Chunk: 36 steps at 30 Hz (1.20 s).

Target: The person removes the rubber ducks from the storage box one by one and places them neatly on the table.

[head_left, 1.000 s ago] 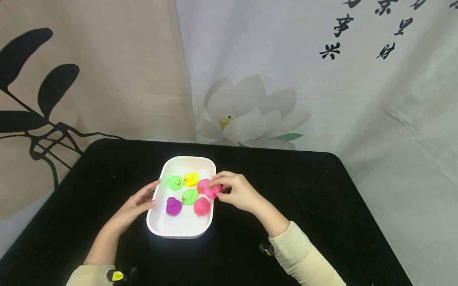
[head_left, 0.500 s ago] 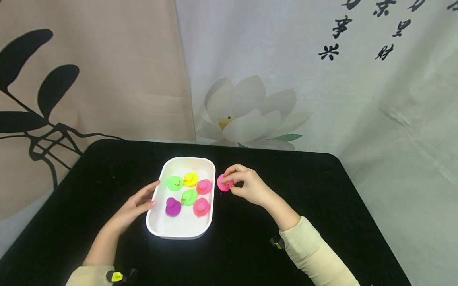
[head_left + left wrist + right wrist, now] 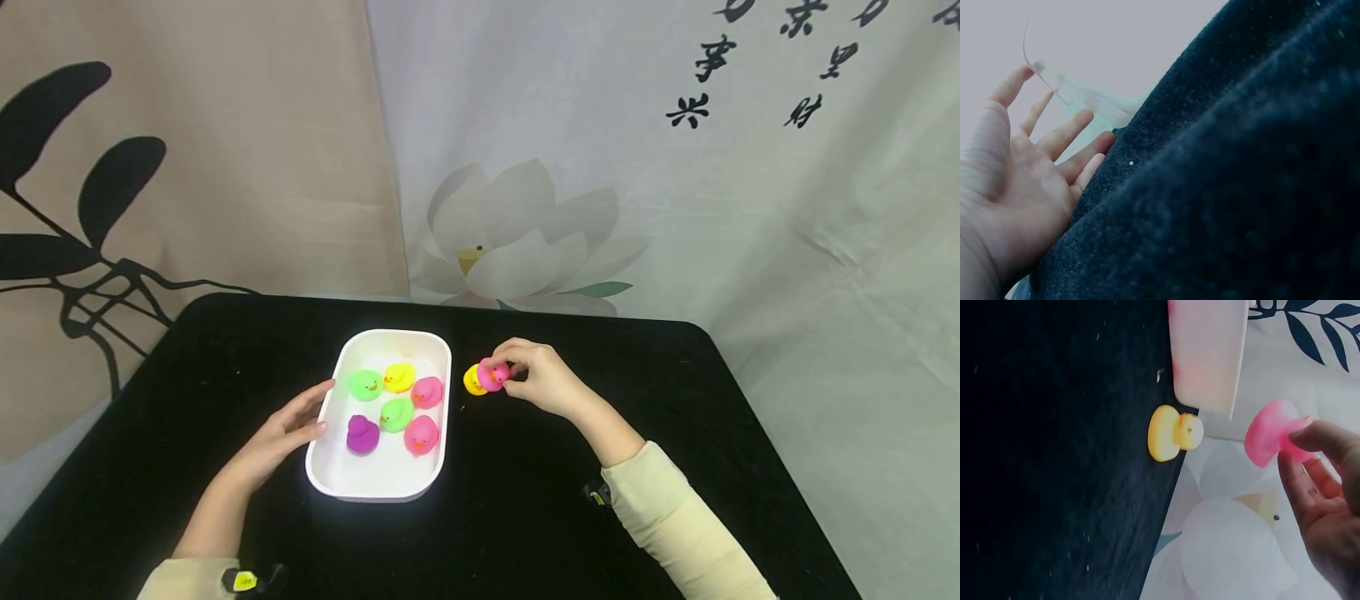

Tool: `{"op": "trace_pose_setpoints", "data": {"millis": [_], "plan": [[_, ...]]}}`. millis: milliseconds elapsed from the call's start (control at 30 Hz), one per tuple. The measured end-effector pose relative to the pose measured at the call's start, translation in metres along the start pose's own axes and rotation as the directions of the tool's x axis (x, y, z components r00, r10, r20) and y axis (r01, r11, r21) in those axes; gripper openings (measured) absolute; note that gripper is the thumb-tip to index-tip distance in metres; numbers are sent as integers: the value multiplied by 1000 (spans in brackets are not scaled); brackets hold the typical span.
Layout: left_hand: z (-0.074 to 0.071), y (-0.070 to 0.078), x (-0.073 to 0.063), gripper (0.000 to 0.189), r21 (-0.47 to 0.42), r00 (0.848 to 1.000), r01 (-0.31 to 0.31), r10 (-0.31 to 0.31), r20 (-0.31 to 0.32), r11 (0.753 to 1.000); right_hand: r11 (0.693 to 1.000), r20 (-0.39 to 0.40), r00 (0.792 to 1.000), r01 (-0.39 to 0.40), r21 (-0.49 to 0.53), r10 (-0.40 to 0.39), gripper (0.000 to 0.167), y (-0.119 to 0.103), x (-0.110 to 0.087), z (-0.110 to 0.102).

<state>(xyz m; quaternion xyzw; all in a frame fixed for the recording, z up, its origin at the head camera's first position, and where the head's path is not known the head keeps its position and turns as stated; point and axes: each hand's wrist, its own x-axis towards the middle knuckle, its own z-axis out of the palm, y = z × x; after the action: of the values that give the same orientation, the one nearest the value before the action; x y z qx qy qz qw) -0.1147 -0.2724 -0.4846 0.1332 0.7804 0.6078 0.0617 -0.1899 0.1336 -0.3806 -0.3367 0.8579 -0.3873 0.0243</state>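
Note:
My right hand pinches a pink rubber duck between thumb and fingers, to the right of a white tray. In the right wrist view, the pink duck is held up off the black table. A yellow rubber duck sits on the table just below and beside it, partly covered by the pink one in the head view. At the tray's left side rests my left hand, fingertips at the rim. The left wrist view shows its fingers loosely extended against the tray wall.
Inside the tray are several rubber ducks: two green, one yellow, one purple and two pink. The black cloth-covered table ends at a printed curtain behind it.
My right hand has carried the pink duck from over the tray's right rim out to the right, uncovering the yellow duck on the table. The left hand has stayed at the tray.

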Motion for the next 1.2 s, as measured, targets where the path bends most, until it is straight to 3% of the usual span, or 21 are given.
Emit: {"op": "trace_pose_setpoints", "data": {"millis": [600,1200], "plan": [[-3,0,1,59,3,1000,0,0,0,1000,992,55,995,-83,-95,89,33,25,9,-20],[0,2,0,60,1,1000,10,-10,-2,1000,988,104,986,-119,-96,129,32,51,15,-8]]}}
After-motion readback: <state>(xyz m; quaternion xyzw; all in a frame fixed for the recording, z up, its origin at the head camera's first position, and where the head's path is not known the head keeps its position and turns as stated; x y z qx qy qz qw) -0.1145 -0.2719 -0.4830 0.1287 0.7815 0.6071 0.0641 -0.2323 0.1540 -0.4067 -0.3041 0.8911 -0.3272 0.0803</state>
